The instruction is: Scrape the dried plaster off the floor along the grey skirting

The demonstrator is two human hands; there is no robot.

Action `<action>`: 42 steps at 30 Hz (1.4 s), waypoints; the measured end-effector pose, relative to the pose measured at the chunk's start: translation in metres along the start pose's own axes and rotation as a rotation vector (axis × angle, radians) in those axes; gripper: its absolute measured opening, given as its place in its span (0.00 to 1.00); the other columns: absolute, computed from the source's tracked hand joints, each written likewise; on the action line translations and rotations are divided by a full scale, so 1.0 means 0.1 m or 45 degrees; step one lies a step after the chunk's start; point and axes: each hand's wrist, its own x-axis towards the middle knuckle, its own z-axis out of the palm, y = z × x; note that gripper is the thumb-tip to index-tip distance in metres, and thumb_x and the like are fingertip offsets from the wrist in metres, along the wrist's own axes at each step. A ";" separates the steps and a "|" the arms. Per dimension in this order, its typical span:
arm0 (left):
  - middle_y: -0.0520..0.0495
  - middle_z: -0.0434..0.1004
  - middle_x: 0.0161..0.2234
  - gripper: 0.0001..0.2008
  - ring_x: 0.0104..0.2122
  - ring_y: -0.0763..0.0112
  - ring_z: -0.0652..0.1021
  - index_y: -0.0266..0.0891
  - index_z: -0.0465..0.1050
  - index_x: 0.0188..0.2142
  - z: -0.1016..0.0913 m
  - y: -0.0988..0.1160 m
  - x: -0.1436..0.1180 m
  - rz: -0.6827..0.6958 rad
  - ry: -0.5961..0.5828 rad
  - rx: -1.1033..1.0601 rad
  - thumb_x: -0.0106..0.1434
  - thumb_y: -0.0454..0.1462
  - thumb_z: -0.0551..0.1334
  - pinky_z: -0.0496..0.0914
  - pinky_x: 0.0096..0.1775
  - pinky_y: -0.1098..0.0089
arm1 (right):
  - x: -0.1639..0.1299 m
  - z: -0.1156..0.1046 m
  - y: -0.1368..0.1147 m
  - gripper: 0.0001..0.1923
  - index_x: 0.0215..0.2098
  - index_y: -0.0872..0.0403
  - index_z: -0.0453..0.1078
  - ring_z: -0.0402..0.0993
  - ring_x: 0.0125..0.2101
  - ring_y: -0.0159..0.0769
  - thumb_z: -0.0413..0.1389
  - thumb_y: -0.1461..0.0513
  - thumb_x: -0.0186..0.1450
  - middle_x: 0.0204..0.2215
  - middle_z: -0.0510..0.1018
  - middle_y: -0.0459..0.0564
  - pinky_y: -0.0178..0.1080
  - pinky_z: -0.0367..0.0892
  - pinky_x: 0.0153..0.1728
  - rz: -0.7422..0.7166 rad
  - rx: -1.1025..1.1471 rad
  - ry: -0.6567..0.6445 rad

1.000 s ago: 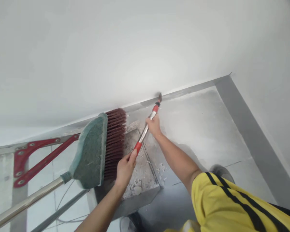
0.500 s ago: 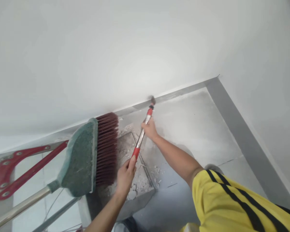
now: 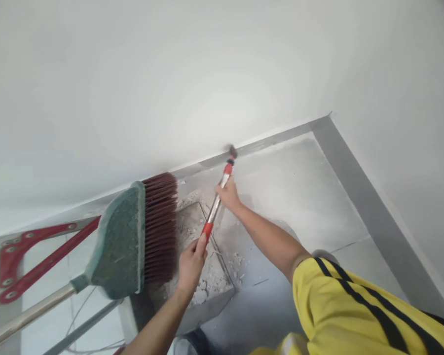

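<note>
A red-and-silver long-handled tool (image 3: 215, 207) slants away from me, with both hands around its shaft. Its small dark head meets the grey strip along the wall's foot; blur hides the head's exact kind. My left hand (image 3: 192, 264) is closed on the red lower end. Higher up, my right hand (image 3: 229, 194) wraps the silver part just below the red collar. Beneath the shaft, a dustpan (image 3: 214, 304) holds pale rubble and dust.
A green broom (image 3: 120, 241) with dark red bristles stands left of the dustpan, close to my left arm. Behind it is a red-braced metal frame (image 3: 48, 261), like a ladder's. White walls meet at a corner on the right, edged by a grey strip (image 3: 358, 177). Crumbs lie on the floor tiles.
The whole view has shifted slightly, so most things sit a little further left. Both hands keep their hold on the tool, and its head stays by the wall's foot.
</note>
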 end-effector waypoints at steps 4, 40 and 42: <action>0.55 0.57 0.16 0.27 0.17 0.77 0.59 0.36 0.66 0.21 0.08 0.00 0.02 0.017 -0.069 -0.123 0.55 0.58 0.53 0.54 0.20 0.75 | 0.01 -0.08 -0.04 0.14 0.30 0.51 0.50 0.62 0.22 0.30 0.51 0.63 0.48 0.22 0.63 0.39 0.34 0.60 0.25 -0.003 0.013 0.089; 0.55 0.56 0.15 0.26 0.17 0.77 0.60 0.36 0.68 0.24 0.55 0.25 0.11 0.015 -0.147 -0.201 0.55 0.58 0.53 0.54 0.20 0.76 | 0.29 -0.56 0.13 0.13 0.30 0.51 0.51 0.62 0.22 0.30 0.51 0.63 0.48 0.21 0.63 0.39 0.34 0.59 0.24 -0.006 0.023 0.122; 0.56 0.56 0.15 0.26 0.16 0.78 0.58 0.36 0.67 0.24 0.55 0.19 0.05 -0.042 -0.115 -0.213 0.55 0.58 0.53 0.53 0.19 0.76 | 0.23 -0.53 0.11 0.14 0.30 0.51 0.51 0.61 0.22 0.31 0.52 0.62 0.47 0.21 0.63 0.39 0.34 0.59 0.24 -0.005 -0.034 0.032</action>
